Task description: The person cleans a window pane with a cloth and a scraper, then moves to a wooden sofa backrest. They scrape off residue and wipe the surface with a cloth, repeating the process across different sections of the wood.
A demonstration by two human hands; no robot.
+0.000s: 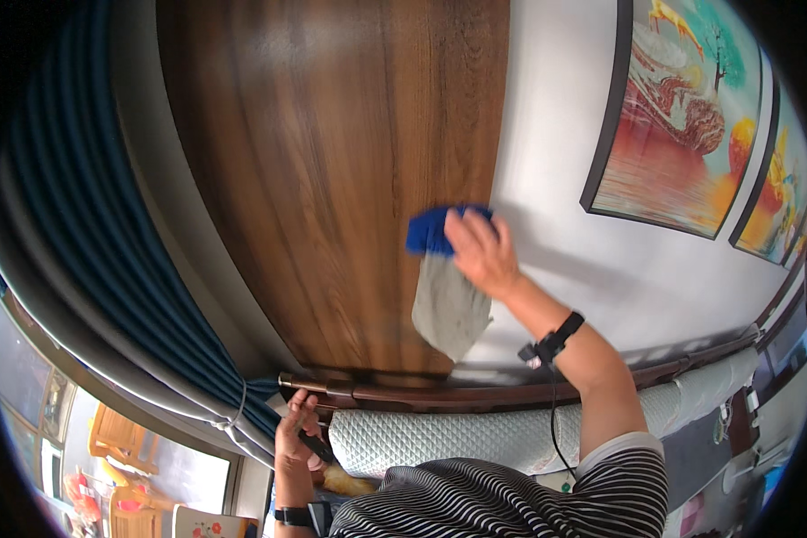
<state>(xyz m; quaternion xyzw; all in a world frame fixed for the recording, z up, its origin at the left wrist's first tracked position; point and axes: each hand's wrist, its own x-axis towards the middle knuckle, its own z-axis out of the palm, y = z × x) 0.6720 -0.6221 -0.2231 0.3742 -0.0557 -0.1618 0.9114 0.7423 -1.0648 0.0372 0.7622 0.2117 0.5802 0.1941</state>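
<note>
My right hand (483, 252) presses a blue cloth (425, 232) against the wood-grain wall panel (323, 168), close to its right edge beside the white wall. A grey cloth (450, 306) hangs down below the blue one, under my palm; whether the two are one piece I cannot tell. At the lower left, my left hand (297, 430) is raised by the end of the dark wooden sofa backrest rail (457, 398). A dark object (316, 445) shows at its palm, and the fingers are partly curled around it. Black bands sit on both wrists.
Framed pictures (679, 128) hang on the white wall at right. A blue-green curtain (128, 235), tied back, borders the panel at left. Quilted pale covers (444, 437) lie over the sofa below. A black cable (553, 424) runs down from my right wrist. Wooden chairs (124, 437) stand at lower left.
</note>
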